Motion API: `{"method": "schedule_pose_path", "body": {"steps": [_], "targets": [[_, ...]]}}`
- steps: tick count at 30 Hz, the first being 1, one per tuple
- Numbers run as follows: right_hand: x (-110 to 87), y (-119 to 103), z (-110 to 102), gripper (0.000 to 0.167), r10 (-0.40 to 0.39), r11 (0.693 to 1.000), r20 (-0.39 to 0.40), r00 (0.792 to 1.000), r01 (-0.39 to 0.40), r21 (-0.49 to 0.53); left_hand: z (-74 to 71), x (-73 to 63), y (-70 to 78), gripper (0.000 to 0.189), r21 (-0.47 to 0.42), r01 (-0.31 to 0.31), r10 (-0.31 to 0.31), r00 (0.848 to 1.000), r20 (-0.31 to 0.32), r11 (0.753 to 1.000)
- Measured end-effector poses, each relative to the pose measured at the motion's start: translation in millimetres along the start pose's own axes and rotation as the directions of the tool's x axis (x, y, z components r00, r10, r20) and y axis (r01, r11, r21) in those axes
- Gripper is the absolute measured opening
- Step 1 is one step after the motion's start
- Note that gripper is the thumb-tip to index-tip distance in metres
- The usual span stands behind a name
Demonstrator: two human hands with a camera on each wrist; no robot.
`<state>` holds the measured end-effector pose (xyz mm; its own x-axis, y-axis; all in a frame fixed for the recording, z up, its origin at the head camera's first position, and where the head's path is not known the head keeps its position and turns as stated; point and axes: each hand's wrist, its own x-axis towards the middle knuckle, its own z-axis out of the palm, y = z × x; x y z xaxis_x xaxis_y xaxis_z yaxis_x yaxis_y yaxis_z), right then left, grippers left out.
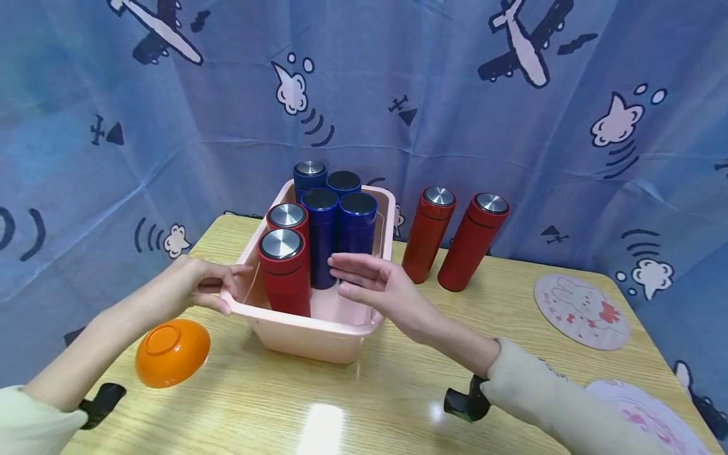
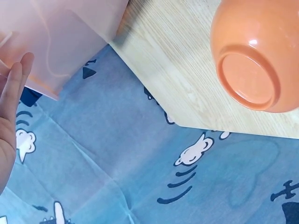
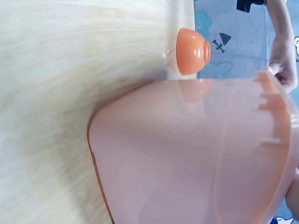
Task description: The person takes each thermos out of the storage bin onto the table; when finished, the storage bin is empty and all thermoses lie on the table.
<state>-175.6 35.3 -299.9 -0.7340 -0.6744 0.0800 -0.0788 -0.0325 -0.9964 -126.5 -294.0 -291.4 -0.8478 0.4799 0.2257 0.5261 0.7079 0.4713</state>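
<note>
A pale pink plastic bin (image 1: pixel 318 344) stands on the table, holding two red thermos bottles with silver lids, the nearer one (image 1: pixel 287 284) upright at the front left. Several dark blue thermos bottles (image 1: pixel 322 237) stand behind and beside them. At the bin's front left corner my left hand (image 1: pixel 199 283) pinches the rim between thumb and fingers. My right hand (image 1: pixel 387 287) reaches over the right side with fingers extended and nothing in its grasp. Its fingertips overlap a blue bottle in the head view; whether they touch it I cannot tell.
Two more red thermos bottles (image 1: pixel 429 237) (image 1: pixel 474 243) stand right of the bin. An upturned orange bowl (image 1: pixel 173 354) lies at the left. Round printed mats (image 1: pixel 581 311) lie on the right of the wooden table (image 1: pixel 273 404). A blue patterned curtain (image 1: pixel 364 95) hangs behind.
</note>
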Motion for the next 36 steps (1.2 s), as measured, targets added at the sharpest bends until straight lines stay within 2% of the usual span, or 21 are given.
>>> {"method": "schedule_pose_path", "body": {"steps": [5, 8, 14, 19, 24, 29, 32, 36], "targets": [[25.7, 3, -5, 0.053, -0.043, 0.997, 0.099, 0.994, 0.049, -0.06, 0.0, 0.4, 1.8, 0.022, -0.01, 0.014, -0.014, 1.0, 0.005, 1.0], [40.0, 6, -9, 0.058, -0.058, 0.997, 0.154, 0.986, 0.066, -0.049, -0.7, 0.7, 1.9, 0.02, 0.0, -0.001, 0.001, 1.0, 0.005, 1.0], [60.8, 10, -9, 0.064, -0.044, 0.999, 0.226, 0.973, 0.045, -0.001, -0.7, 1.4, 0.8, 0.019, 0.014, -0.007, 0.007, 1.0, 0.006, 1.0], [75.2, 12, -6, 0.068, -0.009, 1.0, 0.238, 0.971, 0.014, -0.018, -0.4, 0.3, 1.2, 0.018, -0.003, 0.012, -0.012, 1.0, 0.01, 1.0], [81.2, 14, -4, 0.069, 0.023, 0.997, 0.219, 0.975, -0.005, -0.081, 0.8, -0.2, 1.3, 0.018, -0.012, 0.018, -0.018, 1.0, 0.018, 1.0], [82.4, 14, -3, 0.074, 0.047, 0.997, 0.252, 0.967, -0.031, -0.069, 0.3, 0.1, 1.0, 0.018, -0.014, 0.018, -0.018, 1.0, 0.012, 1.0], [82.6, 15, -2, 0.075, 0.04, 0.998, 0.277, 0.96, -0.023, -0.063, 0.0, 0.3, 0.9, 0.018, -0.017, 0.015, -0.015, 1.0, 0.009, 1.0], [83.6, 16, 0, 0.075, 0.025, 0.993, 0.293, 0.956, 0.01, -0.116, 0.7, 0.1, 0.7, 0.018, -0.028, 0.011, -0.01, 1.0, 0.005, 1.0]]}}
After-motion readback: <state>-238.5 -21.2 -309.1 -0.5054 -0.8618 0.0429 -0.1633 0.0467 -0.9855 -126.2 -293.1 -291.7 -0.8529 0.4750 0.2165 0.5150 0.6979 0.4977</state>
